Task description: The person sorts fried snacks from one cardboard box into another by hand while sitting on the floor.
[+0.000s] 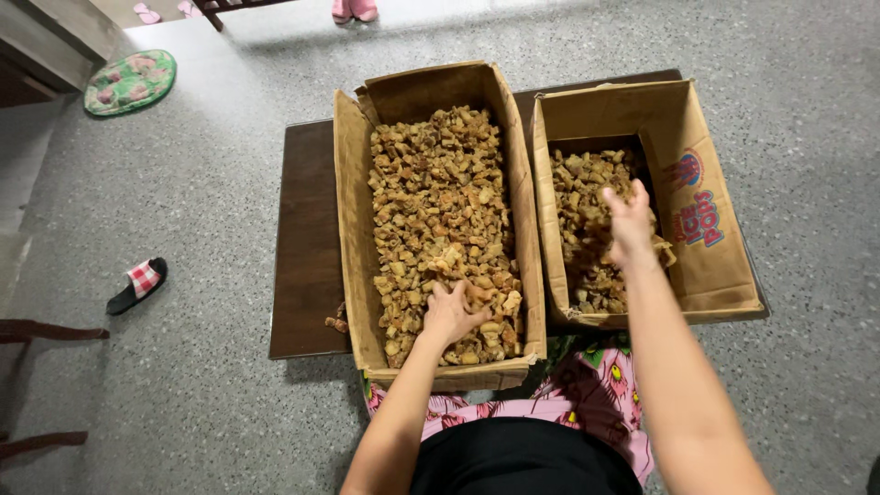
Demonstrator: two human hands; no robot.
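Clutching brown chunks (440, 211), our left hand (451, 314) digs into the long box (346, 229). Beside that box, our right hand (630, 227) hovers over the smaller box (706, 275) — fingers loosely together, grip unclear.

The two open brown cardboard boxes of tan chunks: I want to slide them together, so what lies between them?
Head view: between the left cardboard box and the right cardboard box, only a narrow strip of dark brown wooden board shows; nothing lies on it.
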